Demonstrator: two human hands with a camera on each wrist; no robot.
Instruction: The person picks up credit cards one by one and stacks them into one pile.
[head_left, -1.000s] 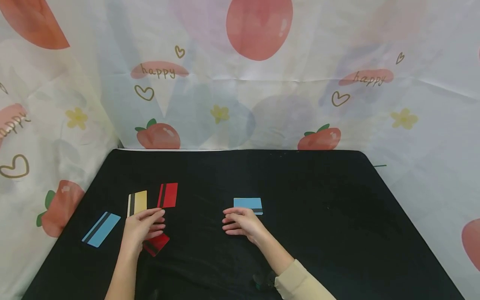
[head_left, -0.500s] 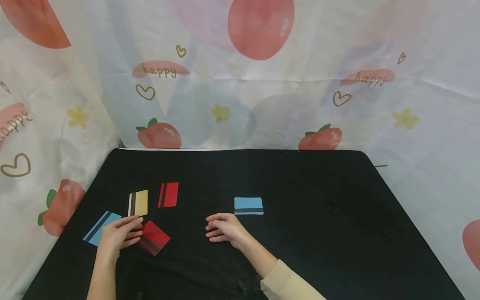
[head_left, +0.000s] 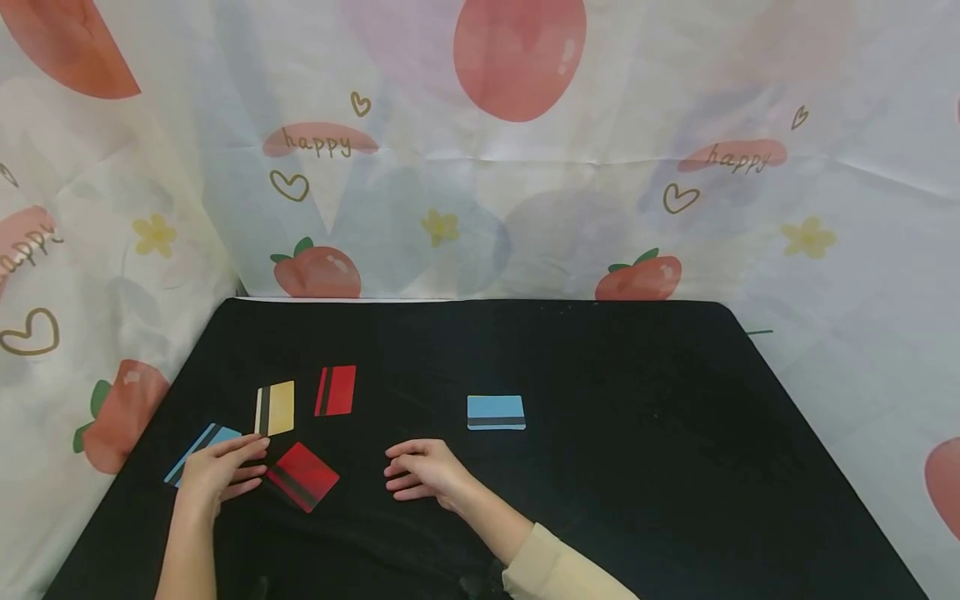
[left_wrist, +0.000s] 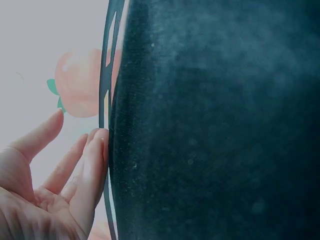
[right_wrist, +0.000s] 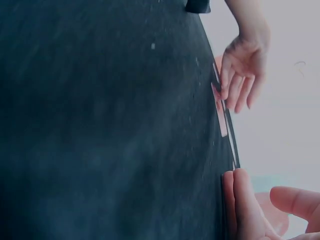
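Note:
My left hand point(head_left: 217, 473) hovers over the left blue card point(head_left: 225, 434) in the head view, covering much of it. Its fingers are loosely extended, and the left wrist view shows the thumb apart from the fingers of that hand point(left_wrist: 75, 185) with nothing between. Just right of the fingertips lies a tilted red card point(head_left: 311, 473) with a dark stripe; a yellow card point(head_left: 282, 408) sits just beyond them. My right hand point(head_left: 427, 472), relaxed and holding nothing, is over black cloth between that red card and a second blue card point(head_left: 497, 407).
Another red card point(head_left: 342, 390) lies farther back, right of the yellow one. Black cloth point(head_left: 675, 467) covers the table. Behind and at the left hangs a pale fabric backdrop point(head_left: 555, 225) printed with fruit and hearts.
My left hand has moved left, off the tilted red card and onto the left blue card. The right hand has drifted left and nearer, away from the right blue card. The cards stay put.

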